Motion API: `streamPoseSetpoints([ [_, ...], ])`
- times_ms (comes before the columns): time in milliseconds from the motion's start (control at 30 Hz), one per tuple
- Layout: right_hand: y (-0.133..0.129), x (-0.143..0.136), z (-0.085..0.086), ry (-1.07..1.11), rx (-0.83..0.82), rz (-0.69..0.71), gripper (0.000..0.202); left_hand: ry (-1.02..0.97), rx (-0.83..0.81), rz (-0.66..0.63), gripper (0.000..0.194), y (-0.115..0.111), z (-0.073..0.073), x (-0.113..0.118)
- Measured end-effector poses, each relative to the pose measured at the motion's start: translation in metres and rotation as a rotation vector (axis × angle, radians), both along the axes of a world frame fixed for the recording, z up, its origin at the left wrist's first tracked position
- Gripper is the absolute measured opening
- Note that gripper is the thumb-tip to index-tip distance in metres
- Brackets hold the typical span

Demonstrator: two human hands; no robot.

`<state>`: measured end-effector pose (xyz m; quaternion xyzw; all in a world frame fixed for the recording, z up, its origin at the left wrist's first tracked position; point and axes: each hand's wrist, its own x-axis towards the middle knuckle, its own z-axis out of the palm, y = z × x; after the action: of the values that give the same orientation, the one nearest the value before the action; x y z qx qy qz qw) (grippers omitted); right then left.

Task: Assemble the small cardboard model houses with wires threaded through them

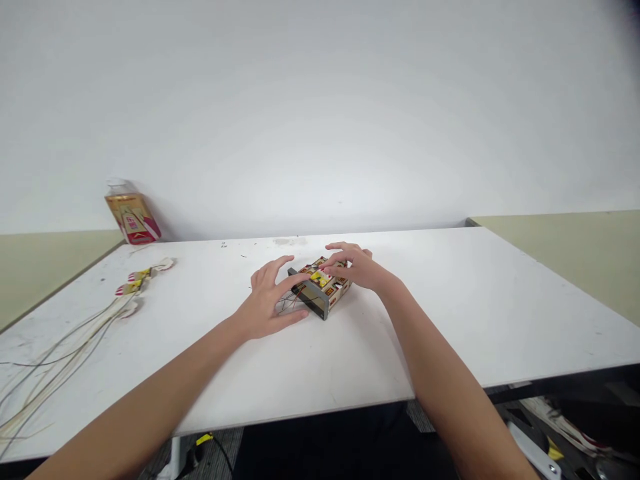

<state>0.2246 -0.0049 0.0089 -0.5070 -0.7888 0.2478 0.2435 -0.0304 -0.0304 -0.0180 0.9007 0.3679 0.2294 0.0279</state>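
Observation:
A small box [340,289] with a brown, red and cream pattern rests on the white table, with a grey frame [323,308] along its near left side. Thin dark wires [287,301] stick out from that framed side. My left hand [265,303] is beside the frame, fingers spread, one fingertip touching the box's upper edge and the lowest digit close to the frame's bottom. Over the far right part of the box, my right hand [357,267] has two fingertips close together at the yellow-marked top. Whatever lies between them is too small to make out.
At the back left, a gold and red bottle [133,217] leans against the wall. Long pale and grey strands [85,347] with red and yellow tagged ends [133,283] lie along the table's left side. The table's front edge [300,418] runs below my forearms.

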Motion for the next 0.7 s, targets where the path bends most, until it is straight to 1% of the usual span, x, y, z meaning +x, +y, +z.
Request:
streamPoseSetpoints([
  [233,-0.001,0.000,0.000,-0.023,0.052,0.039,0.028,-0.005,-0.003,0.003,0.053,0.001,-0.001,-0.002],
  [433,0.000,-0.004,-0.005,-0.007,0.124,0.058,0.027,-0.045,0.054,0.005,0.048,0.002,-0.003,-0.002],
  [500,0.002,-0.003,-0.007,0.023,0.156,0.013,0.030,-0.074,0.085,0.021,0.047,0.004,-0.004,-0.003],
  [567,0.006,0.001,-0.009,0.043,0.191,-0.087,0.036,-0.100,0.121,0.048,0.044,0.006,-0.005,-0.004],
  [633,0.011,0.008,-0.012,0.016,0.225,-0.200,0.032,-0.116,0.155,0.080,0.042,0.008,-0.005,-0.005],
  [700,0.016,0.016,-0.016,-0.055,0.257,-0.281,0.026,-0.125,0.179,0.114,0.039,0.009,-0.005,-0.005],
])
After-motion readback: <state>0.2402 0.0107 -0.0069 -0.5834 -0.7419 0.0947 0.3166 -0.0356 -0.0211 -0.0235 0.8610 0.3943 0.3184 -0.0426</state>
